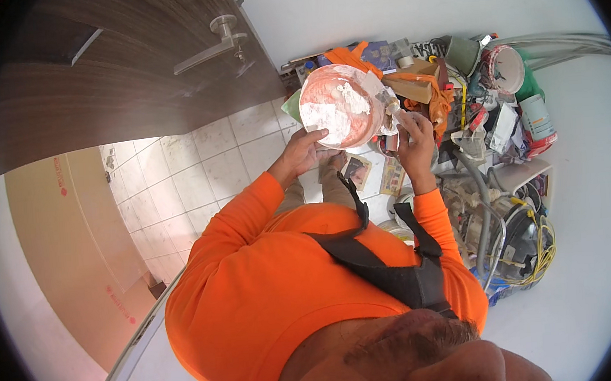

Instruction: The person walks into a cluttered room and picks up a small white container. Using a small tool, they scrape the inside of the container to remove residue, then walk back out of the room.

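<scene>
A round bucket (368, 119) with reddish-pink, white-smeared walls is held up in front of me, its mouth facing me. White powder or paste (329, 121) lies inside it in clumps. My left hand (304, 150) grips the bucket's near left rim, thumb over the edge. At the bucket's right side, my right hand (417, 144) is closed around a small, white-smeared tool (392, 106), which looks like a scraper or brush; its exact kind is unclear. The tool's working end is beside the rim.
A dark wooden door (127, 68) with a lever handle (212, 53) stands at left. Against the wall on the right is a heap with an orange bag (441, 103), a white-red bucket (506, 70), a tin (537, 118), hoses and yellow cable (547, 251). Tiled floor (204, 162) lies below.
</scene>
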Demonstrator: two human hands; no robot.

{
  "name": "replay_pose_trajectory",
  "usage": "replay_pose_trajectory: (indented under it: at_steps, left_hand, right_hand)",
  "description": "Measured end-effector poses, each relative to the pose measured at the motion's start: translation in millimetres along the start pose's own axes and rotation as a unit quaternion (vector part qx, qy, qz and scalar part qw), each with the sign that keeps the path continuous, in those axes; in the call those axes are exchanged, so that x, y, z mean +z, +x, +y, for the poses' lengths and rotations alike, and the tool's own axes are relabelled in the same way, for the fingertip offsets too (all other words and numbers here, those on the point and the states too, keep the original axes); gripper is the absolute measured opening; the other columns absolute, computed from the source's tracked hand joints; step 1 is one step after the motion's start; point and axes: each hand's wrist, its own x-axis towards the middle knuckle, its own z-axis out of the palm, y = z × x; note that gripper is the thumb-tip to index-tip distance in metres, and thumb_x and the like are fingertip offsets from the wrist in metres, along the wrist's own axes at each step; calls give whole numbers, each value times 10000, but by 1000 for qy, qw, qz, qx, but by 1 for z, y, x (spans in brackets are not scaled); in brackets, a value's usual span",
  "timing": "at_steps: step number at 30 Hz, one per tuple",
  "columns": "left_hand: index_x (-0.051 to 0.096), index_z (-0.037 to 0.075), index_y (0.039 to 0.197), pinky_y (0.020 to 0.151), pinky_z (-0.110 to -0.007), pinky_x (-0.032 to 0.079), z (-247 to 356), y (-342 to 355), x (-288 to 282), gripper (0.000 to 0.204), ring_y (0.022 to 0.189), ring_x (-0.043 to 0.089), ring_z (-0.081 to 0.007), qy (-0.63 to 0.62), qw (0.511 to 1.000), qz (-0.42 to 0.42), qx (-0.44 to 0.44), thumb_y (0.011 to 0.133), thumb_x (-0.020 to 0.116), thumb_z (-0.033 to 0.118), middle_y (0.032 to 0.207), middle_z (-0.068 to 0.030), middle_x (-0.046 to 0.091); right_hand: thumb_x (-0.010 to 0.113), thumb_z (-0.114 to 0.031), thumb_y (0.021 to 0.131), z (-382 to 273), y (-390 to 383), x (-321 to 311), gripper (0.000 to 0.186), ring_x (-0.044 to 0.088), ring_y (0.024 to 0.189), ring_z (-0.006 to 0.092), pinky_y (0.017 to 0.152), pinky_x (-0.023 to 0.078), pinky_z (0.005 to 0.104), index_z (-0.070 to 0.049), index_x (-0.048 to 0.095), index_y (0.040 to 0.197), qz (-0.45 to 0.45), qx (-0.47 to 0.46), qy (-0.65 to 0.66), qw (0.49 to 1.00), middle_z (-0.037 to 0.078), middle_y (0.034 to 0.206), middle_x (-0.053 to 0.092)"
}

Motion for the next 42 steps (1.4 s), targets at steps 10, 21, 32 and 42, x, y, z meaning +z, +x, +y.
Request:
replay_pose_trajectory:
  at_steps: [10,21,32,42]
  left_hand:
    - [365,0,1479,1079,-573,448,5,-1,-21,638,1286,567,-331,0,999,18,26,930,651,155,1430,-180,536]
    - [256,17,1530,1083,-557,482,3,-3,-64,754,1322,532,-362,24,996,70,48,897,653,115,1485,-193,466]
    - [256,56,1545,1194,-531,337,-3,19,-75,900,1421,412,-334,28,987,150,55,800,756,132,1517,-128,434]
    - [305,1,1515,1180,-486,364,-5,33,-77,826,1386,458,-330,-17,988,142,57,802,718,69,1474,-154,481]
  right_hand:
    - [733,-190,900,68,-15,36,444,640,1146,266,988,463,318,-1,651,1294,-17,303,251,919,213,1271,658]
    - [596,-71,876,188,-54,192,269,648,998,412,838,541,507,9,657,1126,-208,263,-172,926,214,1125,609]
    - [599,-224,939,275,-57,337,267,681,1030,347,808,584,450,-2,726,1013,-278,330,-249,867,180,1122,619]
    - [745,-361,780,305,-74,375,454,666,1041,424,880,553,470,7,722,1043,-150,527,-112,829,256,1110,677]
